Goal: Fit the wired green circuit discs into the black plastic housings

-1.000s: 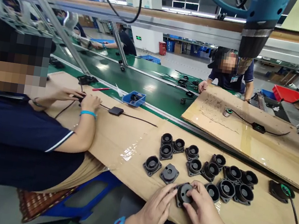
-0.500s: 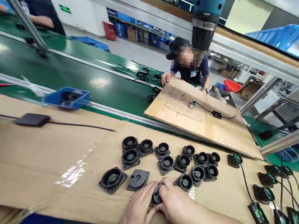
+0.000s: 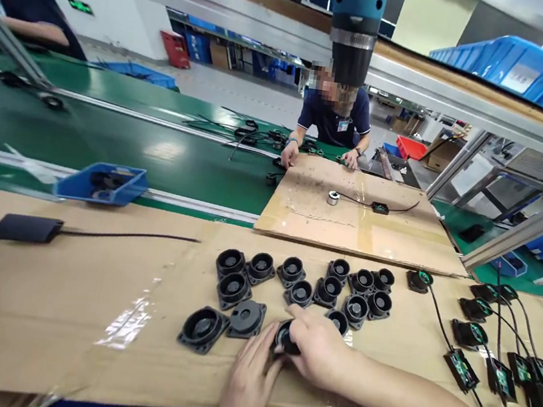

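Both my hands are closed around a black round housing point(image 3: 285, 337) at the front edge of the cardboard. My left hand point(image 3: 250, 372) holds its left side, fingers together. From the right, my right hand point(image 3: 325, 346) grips it with bent fingers and covers part of it. Just left of my hands lies a housing with its flat side up point(image 3: 247, 319). Beside that one sits a larger housing, cup side up point(image 3: 203, 329). Several similar cup-shaped housings with square flanges point(image 3: 328, 291) stand in loose rows behind my hands.
Wired housings and small circuit boxes point(image 3: 461, 369) lie to the right. A black cable box point(image 3: 24, 228) and blue bin point(image 3: 101, 183) are at left. A blue power driver point(image 3: 353, 33) hangs overhead. Opposite, a co-worker point(image 3: 334, 118) touches a cardboard sheet point(image 3: 309, 225); another person's arm shows at left.
The housing in my hands has turned, from its flat face to its cup rim showing. The co-worker's cardboard sheet has come down flatter. My view has swung slightly right.
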Available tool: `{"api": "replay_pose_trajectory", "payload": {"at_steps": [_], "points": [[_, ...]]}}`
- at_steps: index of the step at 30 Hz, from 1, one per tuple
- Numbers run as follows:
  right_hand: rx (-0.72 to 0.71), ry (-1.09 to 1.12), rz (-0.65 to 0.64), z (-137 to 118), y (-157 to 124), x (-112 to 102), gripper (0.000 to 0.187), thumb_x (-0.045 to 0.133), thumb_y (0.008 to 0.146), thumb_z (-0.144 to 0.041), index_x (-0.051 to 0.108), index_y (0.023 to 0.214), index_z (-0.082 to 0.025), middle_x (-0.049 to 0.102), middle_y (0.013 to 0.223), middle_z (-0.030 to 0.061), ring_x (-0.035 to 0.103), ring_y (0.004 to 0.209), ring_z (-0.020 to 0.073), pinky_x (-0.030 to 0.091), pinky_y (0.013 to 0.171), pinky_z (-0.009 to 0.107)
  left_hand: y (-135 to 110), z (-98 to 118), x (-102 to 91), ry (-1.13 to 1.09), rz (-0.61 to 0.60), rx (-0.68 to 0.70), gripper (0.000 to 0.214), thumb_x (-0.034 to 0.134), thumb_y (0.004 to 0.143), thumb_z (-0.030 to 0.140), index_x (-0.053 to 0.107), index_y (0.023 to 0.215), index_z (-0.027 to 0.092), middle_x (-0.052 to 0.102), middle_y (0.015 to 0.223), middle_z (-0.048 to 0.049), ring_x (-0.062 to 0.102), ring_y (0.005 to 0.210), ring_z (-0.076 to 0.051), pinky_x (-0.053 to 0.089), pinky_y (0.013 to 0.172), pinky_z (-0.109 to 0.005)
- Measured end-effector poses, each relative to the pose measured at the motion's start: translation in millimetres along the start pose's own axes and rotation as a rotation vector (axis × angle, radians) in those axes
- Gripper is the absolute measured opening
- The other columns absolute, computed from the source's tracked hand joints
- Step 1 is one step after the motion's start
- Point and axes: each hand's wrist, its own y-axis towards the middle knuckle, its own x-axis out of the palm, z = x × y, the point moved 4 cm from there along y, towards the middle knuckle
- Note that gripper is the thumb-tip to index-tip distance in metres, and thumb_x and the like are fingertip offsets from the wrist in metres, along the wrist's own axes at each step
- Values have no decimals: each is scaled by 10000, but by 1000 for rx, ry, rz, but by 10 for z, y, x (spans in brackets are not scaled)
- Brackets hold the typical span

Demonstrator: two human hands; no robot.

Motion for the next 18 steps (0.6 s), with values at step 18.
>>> {"api": "replay_pose_trajectory", "payload": {"at_steps": [18], "points": [[-387,-190,-74,-465,908,254,204,543,974,-161,628,1135,-67,682,937,84,627,852,197,514,814,317,69,-568,-324,8,113,-585,864,664,816,364,284,1566,163,524,1457,-200,534,1333,-378,452,1115,-559]]}}
